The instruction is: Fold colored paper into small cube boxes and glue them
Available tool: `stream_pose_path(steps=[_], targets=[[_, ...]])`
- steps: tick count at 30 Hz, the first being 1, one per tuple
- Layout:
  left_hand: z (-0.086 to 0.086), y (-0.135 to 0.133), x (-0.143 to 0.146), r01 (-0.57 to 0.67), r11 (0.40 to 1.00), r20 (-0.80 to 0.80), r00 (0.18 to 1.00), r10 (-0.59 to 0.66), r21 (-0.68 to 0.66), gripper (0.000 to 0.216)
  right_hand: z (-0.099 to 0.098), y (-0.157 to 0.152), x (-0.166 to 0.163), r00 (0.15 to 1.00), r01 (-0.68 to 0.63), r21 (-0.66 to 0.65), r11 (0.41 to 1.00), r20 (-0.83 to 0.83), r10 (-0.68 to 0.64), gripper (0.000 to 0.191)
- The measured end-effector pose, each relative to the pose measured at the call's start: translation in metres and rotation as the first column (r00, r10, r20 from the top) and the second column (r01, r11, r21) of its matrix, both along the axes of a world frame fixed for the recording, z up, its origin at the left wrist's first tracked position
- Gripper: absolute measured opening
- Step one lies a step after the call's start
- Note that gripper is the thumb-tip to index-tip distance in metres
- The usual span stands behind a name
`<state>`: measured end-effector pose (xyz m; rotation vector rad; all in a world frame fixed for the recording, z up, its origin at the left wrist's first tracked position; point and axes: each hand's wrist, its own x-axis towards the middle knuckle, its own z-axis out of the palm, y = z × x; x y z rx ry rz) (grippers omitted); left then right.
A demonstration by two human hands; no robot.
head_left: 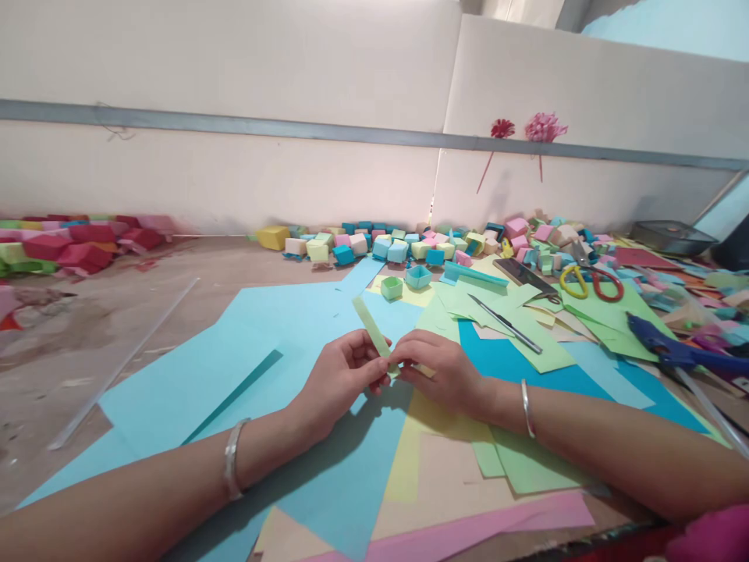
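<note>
A narrow light green paper strip [370, 325] slants up and to the left between my hands. My left hand [348, 369] is closed on its lower part, thumb and fingers pinching it. The fingertips of my right hand [436, 367] pinch the strip's lower end, close against my left thumb. Both hands are just above light blue paper sheets [286, 312]. Just beyond them stand a small green paper box [392, 288] and a light blue paper box [417, 276], both open at the top. My fingers hide part of the strip's lower end.
Small coloured paper boxes [363, 243] line the wall. On the right lie a pen [506, 323], a phone [525, 279], scissors [591, 282] and a blue glue gun [684, 351]. A glue stick [126, 363] is at left. Pink paper [480, 531] lies in front.
</note>
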<state>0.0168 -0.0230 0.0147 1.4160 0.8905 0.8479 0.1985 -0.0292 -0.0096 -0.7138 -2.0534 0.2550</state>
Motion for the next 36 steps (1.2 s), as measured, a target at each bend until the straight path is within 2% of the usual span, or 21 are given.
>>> stream_pose_path(steps=[4, 7, 9, 15, 18, 20, 23, 26, 29, 32, 36], targets=[[-0.003, 0.001, -0.002, 0.013, 0.999, 0.046, 0.999, -0.012, -0.03, 0.024, 0.0, -0.001, 0.001, 1.0, 0.025, 0.202, 0.979, 0.006, -0.027, 0.015], [-0.004, 0.005, -0.003, -0.088, 0.996, 0.025, 0.996, 0.088, -0.016, 0.028, 0.002, -0.002, 0.004, 0.984, -0.044, 0.293, 0.955, 0.177, -0.009, 0.019], [-0.004, 0.008, -0.003, -0.136, 0.99, 0.032, 0.99, 0.137, -0.042, 0.028, 0.004, -0.002, 0.005, 0.968, -0.083, 0.262, 0.961, 0.252, 0.015, 0.018], [-0.005, 0.012, -0.003, -0.174, 0.979, 0.045, 0.983, 0.18, -0.109, 0.031, 0.005, 0.0, 0.006, 0.962, -0.211, 0.071, 0.975, 0.193, 0.194, 0.014], [-0.005, 0.011, -0.003, -0.137, 0.981, 0.052, 0.988, 0.145, -0.137, 0.029, 0.002, -0.002, 0.006, 0.977, -0.16, -0.1, 0.982, 0.127, 0.172, 0.013], [-0.004, 0.01, -0.003, -0.116, 0.983, 0.041, 0.992, 0.123, -0.141, 0.027, 0.0, -0.002, 0.006, 0.989, -0.137, -0.225, 0.965, 0.027, 0.146, 0.011], [-0.001, 0.008, -0.003, -0.103, 0.99, -0.016, 0.995, 0.101, -0.095, 0.024, 0.0, 0.0, 0.007, 0.99, -0.125, -0.318, 0.94, -0.109, 0.094, 0.008], [0.001, 0.008, -0.001, -0.156, 0.985, -0.077, 0.986, 0.151, -0.067, 0.024, 0.001, 0.001, 0.008, 0.99, -0.028, -0.317, 0.948, -0.14, -0.017, 0.008], [0.0, 0.009, 0.0, -0.187, 0.976, -0.074, 0.981, 0.179, -0.115, 0.028, 0.001, 0.002, 0.008, 0.989, 0.076, -0.258, 0.963, -0.104, -0.106, 0.008], [-0.001, 0.008, 0.0, -0.168, 0.975, -0.042, 0.986, 0.163, -0.148, 0.03, -0.001, 0.002, 0.007, 0.996, 0.064, -0.163, 0.984, -0.047, -0.073, 0.011], [-0.001, 0.006, 0.001, -0.151, 0.984, -0.008, 0.989, 0.15, -0.092, 0.027, -0.003, 0.002, 0.008, 0.996, 0.07, -0.068, 0.995, 0.051, -0.067, 0.019]])
